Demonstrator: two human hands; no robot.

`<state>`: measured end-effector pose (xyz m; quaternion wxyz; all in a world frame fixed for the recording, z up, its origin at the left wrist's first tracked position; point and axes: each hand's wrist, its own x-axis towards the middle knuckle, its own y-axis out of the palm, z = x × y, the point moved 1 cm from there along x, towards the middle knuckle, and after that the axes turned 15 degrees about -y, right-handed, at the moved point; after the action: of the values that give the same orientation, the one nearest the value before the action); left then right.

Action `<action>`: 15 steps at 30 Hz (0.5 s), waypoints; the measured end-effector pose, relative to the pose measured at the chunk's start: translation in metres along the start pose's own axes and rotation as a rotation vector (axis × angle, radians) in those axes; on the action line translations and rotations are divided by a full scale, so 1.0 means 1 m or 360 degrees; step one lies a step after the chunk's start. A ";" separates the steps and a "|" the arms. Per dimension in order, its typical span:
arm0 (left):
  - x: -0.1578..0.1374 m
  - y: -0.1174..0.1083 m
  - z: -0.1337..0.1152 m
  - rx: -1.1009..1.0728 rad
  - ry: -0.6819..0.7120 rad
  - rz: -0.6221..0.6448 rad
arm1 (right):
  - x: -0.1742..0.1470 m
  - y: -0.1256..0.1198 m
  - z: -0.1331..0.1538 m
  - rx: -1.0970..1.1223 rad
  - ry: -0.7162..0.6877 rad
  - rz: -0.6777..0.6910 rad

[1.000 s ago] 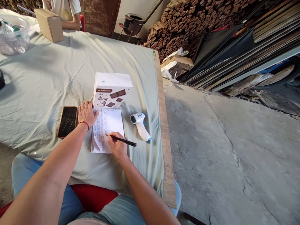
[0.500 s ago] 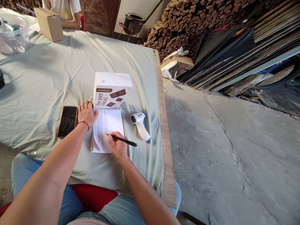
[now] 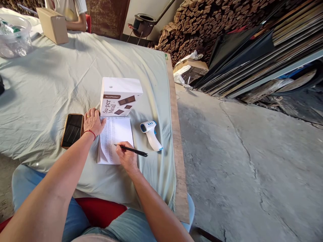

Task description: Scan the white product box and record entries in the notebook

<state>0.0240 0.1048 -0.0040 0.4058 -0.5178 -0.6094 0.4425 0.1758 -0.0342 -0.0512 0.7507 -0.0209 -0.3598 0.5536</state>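
Tub (image 3: 27, 30) holds clear plastic (image 3: 7, 28); left hand (image 3: 93, 121) spread, touching paper (image 3: 122, 131); right hand (image 3: 127, 158) pinching pen (image 3: 135, 151).

Black pen (image 3: 135, 151) over a white notepad (image 3: 123, 129)
Pad's lying flat just on the near side of the white box (image 3: 123, 86), left part crammed with tiny writing, right part blank; pen's slanted farther from the box, tip at the writing

Marks (image 3: 108, 139) on the notebook (image 3: 123, 130) illegibly small, tub (image 3: 27, 31) partly past left edge
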 end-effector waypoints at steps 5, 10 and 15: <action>0.000 0.000 0.000 -0.0003 -0.0003 -0.0006 | 0.000 0.001 -0.001 0.0034 0.0013 -0.0018; -0.001 -0.001 0.000 -0.0005 0.0000 -0.0010 | 0.000 0.001 -0.001 0.0039 0.0017 -0.0036; -0.001 -0.003 -0.001 0.0026 -0.0005 -0.0009 | 0.001 -0.001 0.000 0.0035 0.0003 -0.0026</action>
<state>0.0242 0.1040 -0.0013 0.4104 -0.5120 -0.6079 0.4470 0.1765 -0.0338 -0.0509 0.7557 -0.0104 -0.3533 0.5513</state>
